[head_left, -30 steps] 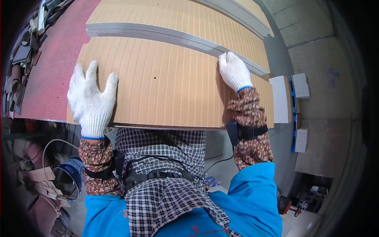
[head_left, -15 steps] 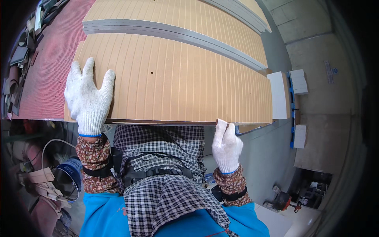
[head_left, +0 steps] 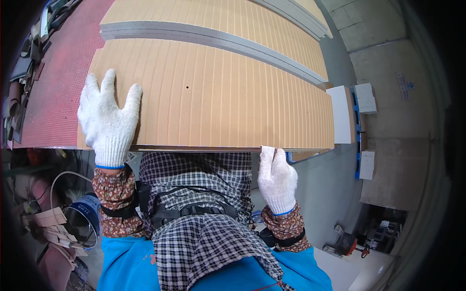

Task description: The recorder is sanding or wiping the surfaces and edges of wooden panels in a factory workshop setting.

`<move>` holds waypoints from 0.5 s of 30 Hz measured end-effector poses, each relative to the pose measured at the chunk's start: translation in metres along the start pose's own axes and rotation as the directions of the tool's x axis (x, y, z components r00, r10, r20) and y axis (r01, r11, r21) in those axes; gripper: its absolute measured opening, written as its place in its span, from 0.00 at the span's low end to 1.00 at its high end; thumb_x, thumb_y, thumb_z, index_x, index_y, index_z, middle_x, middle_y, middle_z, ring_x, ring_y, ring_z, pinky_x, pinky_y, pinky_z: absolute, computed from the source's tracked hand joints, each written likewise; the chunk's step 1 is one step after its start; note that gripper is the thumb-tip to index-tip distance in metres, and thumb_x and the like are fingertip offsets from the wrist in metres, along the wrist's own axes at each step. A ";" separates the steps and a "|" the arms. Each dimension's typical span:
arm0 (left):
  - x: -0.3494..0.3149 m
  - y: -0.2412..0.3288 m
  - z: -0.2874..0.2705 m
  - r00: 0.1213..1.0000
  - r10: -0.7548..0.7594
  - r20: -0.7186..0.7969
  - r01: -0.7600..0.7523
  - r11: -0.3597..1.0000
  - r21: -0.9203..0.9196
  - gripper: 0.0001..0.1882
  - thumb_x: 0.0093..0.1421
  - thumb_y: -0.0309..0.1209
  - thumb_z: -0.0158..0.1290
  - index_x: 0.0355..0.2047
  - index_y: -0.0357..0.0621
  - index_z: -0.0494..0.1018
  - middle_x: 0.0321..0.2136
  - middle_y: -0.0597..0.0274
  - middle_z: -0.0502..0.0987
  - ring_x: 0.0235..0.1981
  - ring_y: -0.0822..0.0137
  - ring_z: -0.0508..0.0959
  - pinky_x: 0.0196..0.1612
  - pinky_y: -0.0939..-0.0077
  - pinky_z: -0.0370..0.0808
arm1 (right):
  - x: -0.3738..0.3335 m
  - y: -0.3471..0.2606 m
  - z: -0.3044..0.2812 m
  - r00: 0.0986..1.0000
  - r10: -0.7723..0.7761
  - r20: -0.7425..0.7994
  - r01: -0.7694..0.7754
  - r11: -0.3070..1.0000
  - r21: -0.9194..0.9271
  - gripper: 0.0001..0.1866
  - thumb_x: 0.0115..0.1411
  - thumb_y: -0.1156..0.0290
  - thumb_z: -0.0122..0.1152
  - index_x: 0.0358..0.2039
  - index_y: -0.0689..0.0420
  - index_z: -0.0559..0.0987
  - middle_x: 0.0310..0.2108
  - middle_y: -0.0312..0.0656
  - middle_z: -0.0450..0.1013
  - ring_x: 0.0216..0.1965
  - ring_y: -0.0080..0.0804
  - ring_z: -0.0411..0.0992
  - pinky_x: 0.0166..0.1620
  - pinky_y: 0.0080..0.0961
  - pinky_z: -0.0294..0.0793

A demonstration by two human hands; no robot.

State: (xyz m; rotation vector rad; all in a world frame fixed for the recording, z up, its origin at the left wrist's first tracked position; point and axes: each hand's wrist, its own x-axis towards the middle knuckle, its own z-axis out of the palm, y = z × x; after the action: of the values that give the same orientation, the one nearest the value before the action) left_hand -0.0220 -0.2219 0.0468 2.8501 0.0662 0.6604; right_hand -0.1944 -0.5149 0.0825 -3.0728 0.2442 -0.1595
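A long tan grooved board (head_left: pixel 213 97) with one small dark hole lies across the table in front of me, with more boards under its left end. My left hand (head_left: pixel 109 116), in a white knit glove, rests flat on the board's left end with fingers spread. At the near edge, right of the middle, my gloved right hand (head_left: pixel 277 179) is closed on a small pale flat piece (head_left: pixel 267 151). That piece meets the board's edge; its material is too small to tell.
Grey-edged stacks of similar boards (head_left: pixel 213 41) lie beyond. Red textured matting (head_left: pixel 58 92) covers the table at left, with scraps (head_left: pixel 22 68) along its side. A blue bucket (head_left: pixel 85 213) stands lower left. White stacks (head_left: pixel 365 98) sit on a blue pallet at right.
My right hand has slid a little to the left along the near edge with the pale piece. The left hand stays on the board.
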 end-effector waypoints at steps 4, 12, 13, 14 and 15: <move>0.000 -0.002 0.001 0.999 -0.003 -0.036 0.004 1.000 0.008 0.33 0.60 0.49 0.63 0.59 0.38 0.77 0.62 0.33 0.71 0.62 0.39 0.73 0.63 0.47 0.72 | 0.021 -0.001 -0.009 0.994 -0.004 0.108 0.009 0.999 -0.046 0.10 0.71 0.72 0.53 0.48 0.63 0.77 0.35 0.51 0.73 0.24 0.45 0.80 0.23 0.34 0.79; 0.000 0.000 -0.003 1.000 -0.001 -0.004 0.001 1.000 -0.006 0.34 0.60 0.48 0.64 0.59 0.36 0.76 0.62 0.29 0.70 0.63 0.36 0.72 0.64 0.46 0.71 | 0.138 0.028 0.018 0.999 -0.047 -0.011 0.047 0.999 0.025 0.19 0.75 0.59 0.47 0.39 0.64 0.77 0.28 0.64 0.80 0.32 0.61 0.82 0.35 0.52 0.82; -0.001 0.000 -0.001 1.000 -0.001 -0.004 0.001 1.000 -0.006 0.34 0.60 0.48 0.64 0.59 0.36 0.76 0.62 0.29 0.70 0.63 0.36 0.72 0.64 0.46 0.71 | 0.156 0.030 0.018 0.999 -0.037 0.009 0.037 0.999 0.011 0.21 0.75 0.59 0.46 0.39 0.65 0.77 0.28 0.63 0.79 0.33 0.61 0.82 0.37 0.52 0.82; -0.002 0.001 0.001 1.000 -0.001 -0.002 0.001 1.000 -0.001 0.34 0.61 0.48 0.64 0.59 0.36 0.76 0.62 0.28 0.70 0.63 0.36 0.72 0.64 0.46 0.71 | 0.174 0.027 0.013 0.998 0.016 0.060 -0.016 1.000 0.014 0.21 0.75 0.59 0.44 0.40 0.66 0.77 0.32 0.64 0.80 0.36 0.59 0.82 0.40 0.50 0.82; -0.001 0.001 0.000 1.000 -0.001 -0.002 0.001 1.000 0.011 0.33 0.61 0.48 0.64 0.59 0.37 0.76 0.62 0.28 0.70 0.63 0.36 0.72 0.64 0.46 0.71 | 0.192 0.039 0.022 0.994 -0.101 0.045 0.104 0.992 -0.071 0.21 0.75 0.60 0.44 0.40 0.66 0.77 0.35 0.64 0.80 0.39 0.59 0.82 0.42 0.50 0.82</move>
State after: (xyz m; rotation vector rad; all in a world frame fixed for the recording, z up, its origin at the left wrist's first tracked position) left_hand -0.0230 -0.2232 0.0465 2.8599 0.0719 0.6653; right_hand -0.0095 -0.5829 0.0770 -3.1595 0.0913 -0.0926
